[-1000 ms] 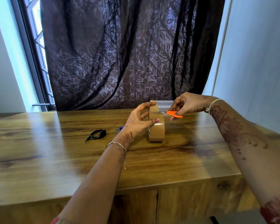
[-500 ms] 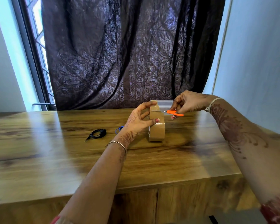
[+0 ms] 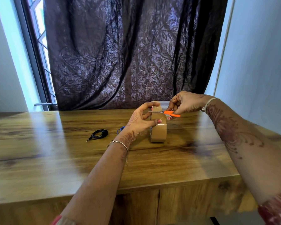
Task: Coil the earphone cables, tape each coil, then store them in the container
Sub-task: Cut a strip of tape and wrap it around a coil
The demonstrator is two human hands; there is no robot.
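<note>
A brown packing tape roll (image 3: pixel 159 132) stands on edge on the wooden table (image 3: pixel 55 156). My left hand (image 3: pixel 139 121) pinches the loose tape end pulled up from the roll. My right hand (image 3: pixel 184 105) grips orange-handled scissors (image 3: pixel 170 112), whose blades reach across that raised tape. A coiled black earphone cable (image 3: pixel 99 133) lies on the table to the left. A bit of blue cable (image 3: pixel 120 129) peeks out behind my left wrist. A clear container (image 3: pixel 165 103) sits behind the roll, mostly hidden.
A dark patterned curtain (image 3: pixel 128 54) hangs right behind the table. A window (image 3: pixel 37 46) is at the left and a pale wall (image 3: pixel 258 62) at the right. The table's front edge runs across the lower view above cabinet doors.
The scissors' blades have slid further left across the raised tape. My left hand keeps its hold on the tape end. The roll stays in place.
</note>
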